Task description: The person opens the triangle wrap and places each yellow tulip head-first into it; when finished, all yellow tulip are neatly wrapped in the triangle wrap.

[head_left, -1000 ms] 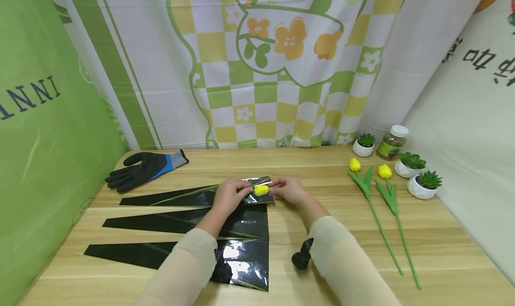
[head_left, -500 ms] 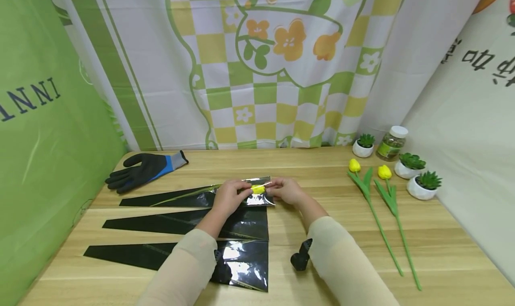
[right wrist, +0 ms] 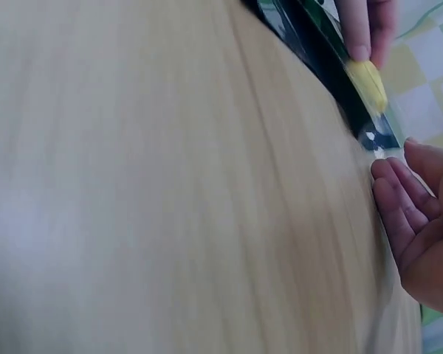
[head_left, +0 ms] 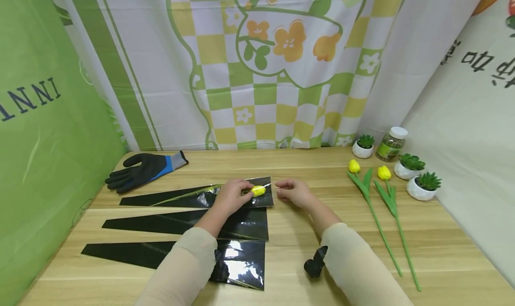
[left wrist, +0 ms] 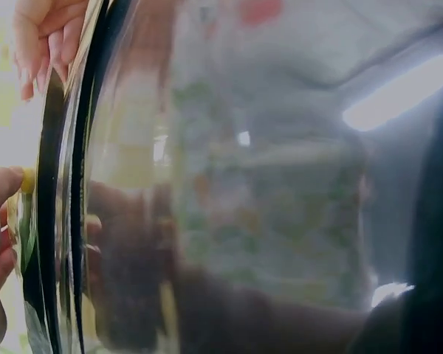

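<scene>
In the head view a yellow artificial tulip (head_left: 258,190) lies along the rearmost black flower sleeve (head_left: 173,199), its bloom near the wide right end. My left hand (head_left: 232,196) pinches the tulip just below the bloom, with thumb and fingers at its base. The stem shows faintly through the sleeve's glossy film; part of it is hidden by the hand. My right hand (head_left: 293,193) is just right of the wide end, fingers loosely bent, holding nothing. In the right wrist view the bloom (right wrist: 369,85) sits below the left fingertips, and the right hand (right wrist: 421,214) is apart from the sleeve's edge.
Two more black sleeves (head_left: 241,219) lie toward the front on the wooden table (head_left: 297,252). A black and blue work glove (head_left: 146,169) is at the back left. To the right are two yellow tulips (head_left: 384,173), small potted succulents (head_left: 422,185) and a lidded jar (head_left: 391,144).
My right hand has let go of the sleeve's wide end and moved a little right. The tulip's bloom now shows near that end, with the left hand almost still.
</scene>
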A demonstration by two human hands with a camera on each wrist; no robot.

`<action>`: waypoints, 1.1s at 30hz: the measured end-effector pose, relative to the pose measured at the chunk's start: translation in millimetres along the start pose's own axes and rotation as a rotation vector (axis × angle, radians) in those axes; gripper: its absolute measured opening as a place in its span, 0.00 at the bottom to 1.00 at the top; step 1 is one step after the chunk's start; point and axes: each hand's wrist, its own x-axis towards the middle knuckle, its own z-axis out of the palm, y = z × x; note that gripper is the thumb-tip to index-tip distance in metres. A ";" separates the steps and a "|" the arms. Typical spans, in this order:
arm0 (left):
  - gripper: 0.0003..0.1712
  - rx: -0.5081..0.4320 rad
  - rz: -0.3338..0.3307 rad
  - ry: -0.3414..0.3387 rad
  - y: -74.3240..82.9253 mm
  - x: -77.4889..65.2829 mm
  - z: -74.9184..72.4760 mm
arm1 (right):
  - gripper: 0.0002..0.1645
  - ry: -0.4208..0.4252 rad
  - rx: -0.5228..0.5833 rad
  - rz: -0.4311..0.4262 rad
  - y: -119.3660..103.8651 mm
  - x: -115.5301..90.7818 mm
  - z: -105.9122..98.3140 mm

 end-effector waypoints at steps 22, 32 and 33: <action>0.15 0.052 -0.094 -0.121 11.1 17.1 -3.6 | 0.28 0.034 -0.164 -0.075 16.0 -89.4 -114.4; 0.18 0.048 -0.145 -0.129 7.6 27.1 -4.3 | 0.29 0.086 -0.254 -0.049 41.1 -129.6 -148.5; 0.18 0.049 -0.151 -0.126 7.1 28.0 -4.5 | 0.29 0.095 -0.268 -0.043 42.9 -133.0 -151.0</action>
